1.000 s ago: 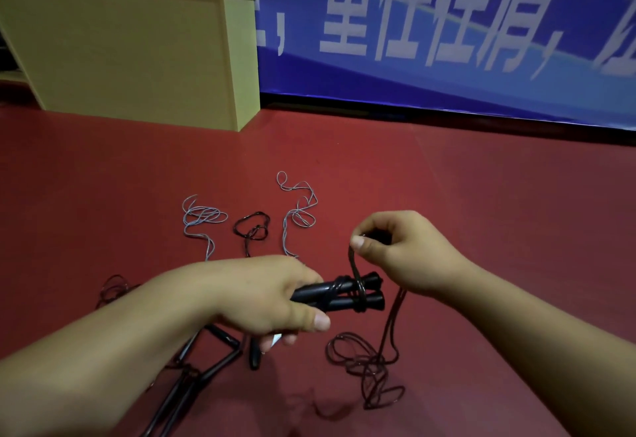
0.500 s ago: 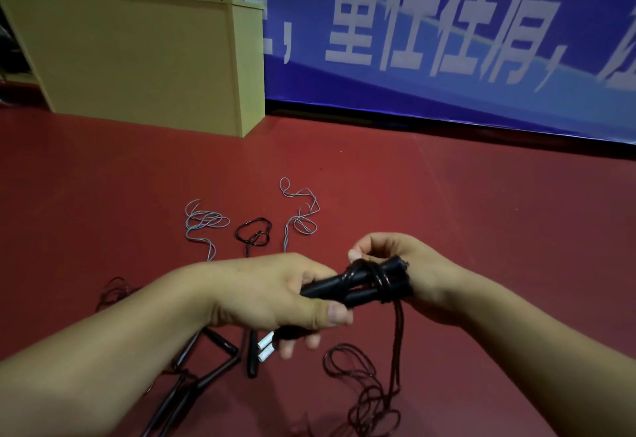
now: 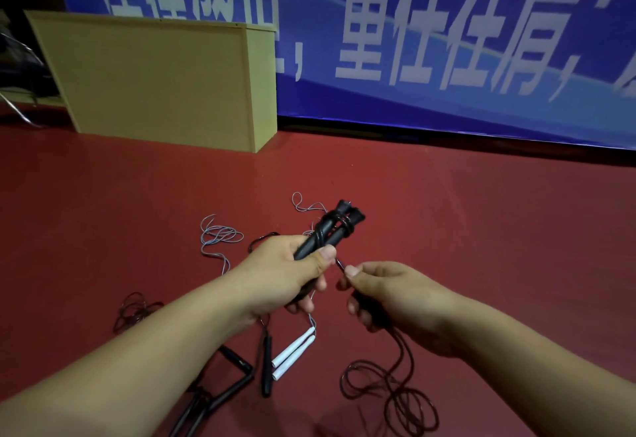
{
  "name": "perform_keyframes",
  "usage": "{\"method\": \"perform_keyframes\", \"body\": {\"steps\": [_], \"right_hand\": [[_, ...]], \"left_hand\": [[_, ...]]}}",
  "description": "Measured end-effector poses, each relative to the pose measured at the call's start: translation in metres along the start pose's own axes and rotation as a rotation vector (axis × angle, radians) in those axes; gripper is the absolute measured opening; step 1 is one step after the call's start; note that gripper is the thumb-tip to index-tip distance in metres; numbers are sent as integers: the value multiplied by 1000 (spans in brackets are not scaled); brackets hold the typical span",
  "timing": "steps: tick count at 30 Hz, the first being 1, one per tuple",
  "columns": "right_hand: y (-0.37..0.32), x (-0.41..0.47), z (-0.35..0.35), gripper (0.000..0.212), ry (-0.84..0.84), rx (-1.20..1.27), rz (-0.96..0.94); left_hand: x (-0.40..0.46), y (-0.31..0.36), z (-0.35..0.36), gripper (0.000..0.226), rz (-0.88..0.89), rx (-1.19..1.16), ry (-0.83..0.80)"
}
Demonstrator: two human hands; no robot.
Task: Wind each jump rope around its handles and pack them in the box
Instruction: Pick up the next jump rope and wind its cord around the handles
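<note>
My left hand (image 3: 285, 271) grips two black jump rope handles (image 3: 332, 230) held together, tips pointing up and away, with a few turns of dark cord around them. My right hand (image 3: 395, 299) pinches the dark cord (image 3: 389, 381) just below the handles. The rest of that cord trails down in loose loops on the red floor. A pair of white handles (image 3: 292, 350) with a grey cord (image 3: 218, 237) lies on the floor under my hands. More black handles (image 3: 234, 378) lie at lower left.
A tan wooden box (image 3: 161, 79) stands at the back left against a blue banner (image 3: 413, 41). Another dark cord bundle (image 3: 136, 309) lies on the floor at left. The red floor (image 3: 481, 213) stretches to the right.
My left hand has tilted the handles from lying sideways to pointing up and away. My right hand came off the handle tips and dropped below them, pinching the cord.
</note>
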State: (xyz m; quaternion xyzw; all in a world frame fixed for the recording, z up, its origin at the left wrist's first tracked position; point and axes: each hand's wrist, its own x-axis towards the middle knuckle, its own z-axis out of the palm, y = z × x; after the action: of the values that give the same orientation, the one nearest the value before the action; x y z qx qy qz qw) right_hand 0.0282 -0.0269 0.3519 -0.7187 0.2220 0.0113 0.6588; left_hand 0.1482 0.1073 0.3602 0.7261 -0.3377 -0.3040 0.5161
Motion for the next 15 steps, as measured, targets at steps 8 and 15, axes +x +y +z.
{"method": "perform_keyframes", "body": {"steps": [8,15], "right_hand": [[2,-2,-9,9,82,-427,-117],[-1,-4,-10,7,95,-675,-288]], "left_hand": [[9,-15,-7,22,-63,75,128],[17,-27,-18,20,-68,188,249]]}}
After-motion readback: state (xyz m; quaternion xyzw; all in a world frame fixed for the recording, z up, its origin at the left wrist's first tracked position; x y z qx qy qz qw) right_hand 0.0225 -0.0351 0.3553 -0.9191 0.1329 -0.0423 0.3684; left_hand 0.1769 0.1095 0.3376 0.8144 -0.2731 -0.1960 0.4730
